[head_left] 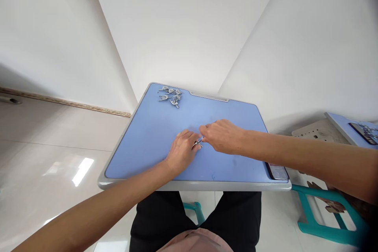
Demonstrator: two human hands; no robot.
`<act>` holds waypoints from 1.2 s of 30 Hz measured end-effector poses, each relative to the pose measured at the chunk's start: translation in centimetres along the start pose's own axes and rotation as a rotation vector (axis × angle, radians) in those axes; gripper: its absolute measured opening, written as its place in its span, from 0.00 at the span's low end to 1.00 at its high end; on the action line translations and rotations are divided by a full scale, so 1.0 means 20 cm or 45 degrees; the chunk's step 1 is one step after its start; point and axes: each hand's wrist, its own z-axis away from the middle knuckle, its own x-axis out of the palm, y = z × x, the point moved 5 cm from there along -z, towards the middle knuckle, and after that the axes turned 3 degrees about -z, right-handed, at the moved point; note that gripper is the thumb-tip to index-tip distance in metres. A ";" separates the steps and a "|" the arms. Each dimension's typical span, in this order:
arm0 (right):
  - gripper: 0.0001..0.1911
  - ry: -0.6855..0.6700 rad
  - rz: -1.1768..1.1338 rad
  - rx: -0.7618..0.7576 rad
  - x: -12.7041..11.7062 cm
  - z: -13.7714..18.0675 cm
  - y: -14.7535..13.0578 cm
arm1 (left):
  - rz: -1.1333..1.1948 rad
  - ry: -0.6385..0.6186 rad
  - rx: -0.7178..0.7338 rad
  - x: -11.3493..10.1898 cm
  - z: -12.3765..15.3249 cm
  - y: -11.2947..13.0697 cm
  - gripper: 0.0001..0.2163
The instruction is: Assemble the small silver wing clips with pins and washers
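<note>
Both hands are down at the middle of the flat blue desk top with the grey rim (141,141), and they meet right there. The left hand (181,151) lies knuckles up, fingers curled in, and its fingertips are pinched on a small silver metal part (198,142). The right hand (223,136) comes in from the right side, and its thumb and forefinger close on the same part from the other end, so the part sits gripped between the two hands, just above the desk surface or touching it; it is too small to tell which. Its exact shape cannot be made out either. Up at the far left corner of the desk lies a loose heap of similar silver metal pieces (171,96), well apart from the hands. Along the far edge runs a shallow grey pen groove (208,96). At the near right corner, under the right forearm, lies a dark flat phone (277,171), screen up. Below the desk edge show the person's black trousers (156,220). Off to the right stands a teal plastic stool (321,212), and beyond it a second blue desk top (342,124) with another dark phone (362,132) on it. A glossy pale tiled floor (44,153) spreads to the left.
</note>
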 end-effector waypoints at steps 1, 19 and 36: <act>0.09 0.015 0.028 0.009 -0.01 -0.01 0.01 | -0.002 0.001 -0.002 0.00 0.00 0.00 0.06; 0.22 0.024 -0.098 0.220 -0.02 -0.06 0.07 | -0.006 -0.009 -0.014 0.01 0.00 0.00 0.06; 0.09 0.104 -0.272 -0.205 0.03 0.03 0.11 | 0.014 -0.009 -0.014 0.01 0.00 0.00 0.09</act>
